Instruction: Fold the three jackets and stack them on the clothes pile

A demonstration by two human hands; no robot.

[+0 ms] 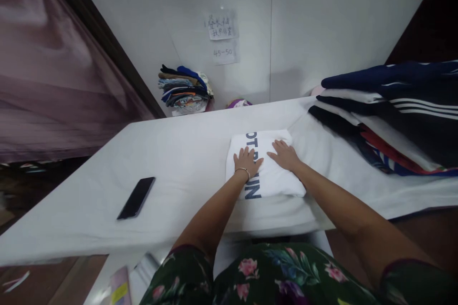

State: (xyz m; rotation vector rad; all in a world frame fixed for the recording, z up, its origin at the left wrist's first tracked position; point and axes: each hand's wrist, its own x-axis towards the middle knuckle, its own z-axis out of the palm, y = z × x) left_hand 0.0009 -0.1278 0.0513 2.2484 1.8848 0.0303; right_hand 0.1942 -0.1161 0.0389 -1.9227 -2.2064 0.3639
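A white folded garment (275,181) with large dark letters lies flat on the white-covered table (186,162) before me. My left hand (247,162) rests on its left half, palm down with fingers spread, partly covering the lettering. On the garment's right half lies my right hand (284,155), also flat with the fingers apart. Both hands touch the top of the cloth and grip nothing. A bracelet circles my left wrist.
A dark phone (136,198) lies on the table to the left. Behind the far edge rises a stack of folded clothes (186,88). At right, a large pile of dark garments (404,119) covers the table. Paper signs (222,38) hang on the wall.
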